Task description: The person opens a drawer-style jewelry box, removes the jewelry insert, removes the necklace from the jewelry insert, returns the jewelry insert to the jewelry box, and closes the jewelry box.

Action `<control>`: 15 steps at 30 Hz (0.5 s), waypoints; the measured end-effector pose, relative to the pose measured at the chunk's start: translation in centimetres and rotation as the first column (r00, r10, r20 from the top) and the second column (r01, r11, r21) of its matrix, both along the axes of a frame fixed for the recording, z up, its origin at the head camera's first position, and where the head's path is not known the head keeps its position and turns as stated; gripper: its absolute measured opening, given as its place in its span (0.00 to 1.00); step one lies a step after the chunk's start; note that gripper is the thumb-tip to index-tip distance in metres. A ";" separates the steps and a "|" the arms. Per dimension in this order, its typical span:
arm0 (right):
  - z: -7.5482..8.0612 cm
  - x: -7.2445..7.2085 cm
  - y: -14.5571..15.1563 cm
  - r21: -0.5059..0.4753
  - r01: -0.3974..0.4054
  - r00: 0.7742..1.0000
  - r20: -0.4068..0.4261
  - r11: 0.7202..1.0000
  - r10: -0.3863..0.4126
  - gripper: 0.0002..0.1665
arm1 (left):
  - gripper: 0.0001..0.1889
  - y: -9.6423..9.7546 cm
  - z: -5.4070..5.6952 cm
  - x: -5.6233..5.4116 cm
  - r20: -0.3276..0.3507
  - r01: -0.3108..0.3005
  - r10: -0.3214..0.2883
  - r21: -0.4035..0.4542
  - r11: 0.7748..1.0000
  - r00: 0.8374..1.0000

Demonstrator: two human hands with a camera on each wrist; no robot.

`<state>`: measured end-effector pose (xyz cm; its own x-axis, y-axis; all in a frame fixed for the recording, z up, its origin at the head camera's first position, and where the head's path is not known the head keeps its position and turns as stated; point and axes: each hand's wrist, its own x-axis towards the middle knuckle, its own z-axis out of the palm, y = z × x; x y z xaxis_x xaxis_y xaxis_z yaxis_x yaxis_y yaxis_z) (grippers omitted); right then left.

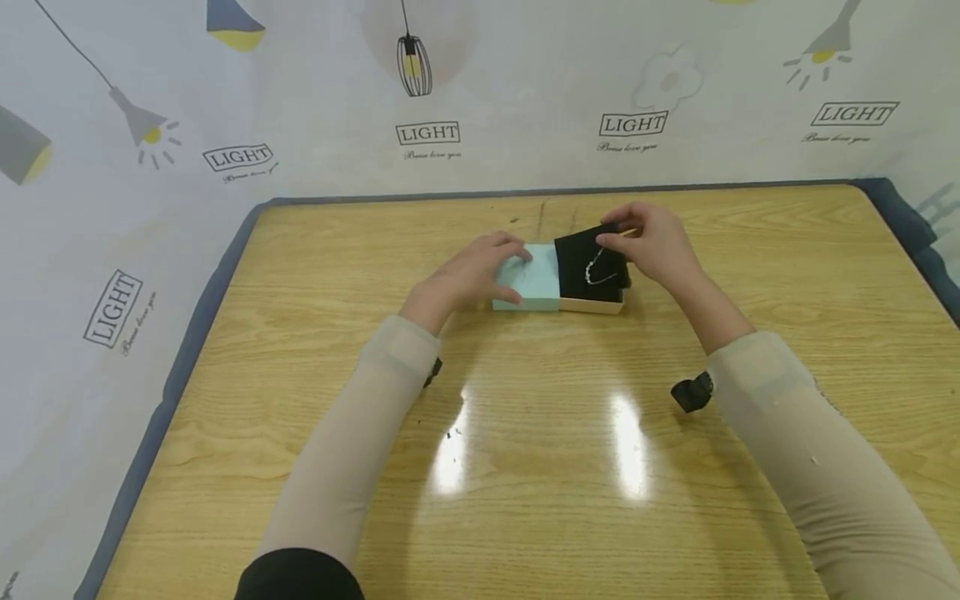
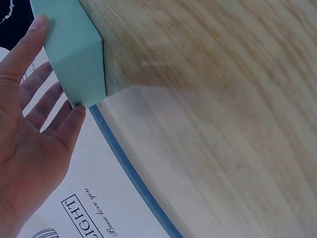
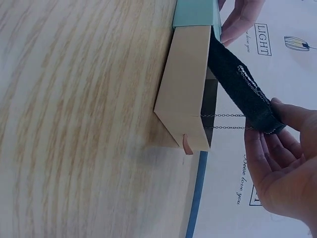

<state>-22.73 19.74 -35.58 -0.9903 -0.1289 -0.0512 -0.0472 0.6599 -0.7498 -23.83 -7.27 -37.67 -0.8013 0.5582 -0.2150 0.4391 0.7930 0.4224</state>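
Observation:
A mint-green jewelry box (image 1: 538, 282) lies on the table with its cream drawer (image 3: 185, 74) slid partly out to the right. My left hand (image 1: 474, 268) holds the green sleeve, thumb at the near side and fingers across the top and far side. At the drawer's open end, my right hand (image 1: 662, 247) pinches the black insert pad (image 1: 572, 265) by its right edge, thumb above and fingers beneath. The pad tilts up out of the drawer. A silver chain (image 1: 589, 272) with small beads lies over it, and two strands hang below toward the drawer. A small ribbon tab (image 3: 186, 144) sticks out of the drawer's end.
The wood-grain table (image 1: 540, 500) spreads around the box, with a blue-grey edge (image 1: 420, 197) along the back. Behind it hangs a white printed cloth (image 1: 525, 100) with lamp drawings. Dark wrist devices (image 1: 692, 392) show under the sleeves.

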 end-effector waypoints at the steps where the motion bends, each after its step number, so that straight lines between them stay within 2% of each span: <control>1: 0.1 0.0 0.0 0.006 -0.001 1.000 -0.002 1.000 0.001 0.23 | 0.37 0.0 0.0 0.0 0.000 0.000 0.000 -0.004 1.000 1.000; 15: 1.4 0.4 -0.3 0.007 -0.006 0.999 -0.041 1.000 0.006 0.22 | 0.37 0.1 0.2 0.0 -0.020 0.009 -0.010 -0.050 0.999 1.000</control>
<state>-22.37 19.45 -34.19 -0.9909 -0.1344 -0.0109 -0.0819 0.6644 -0.7428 -23.81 -7.17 -37.43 -0.8005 0.5549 -0.2265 0.4549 0.8086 0.3733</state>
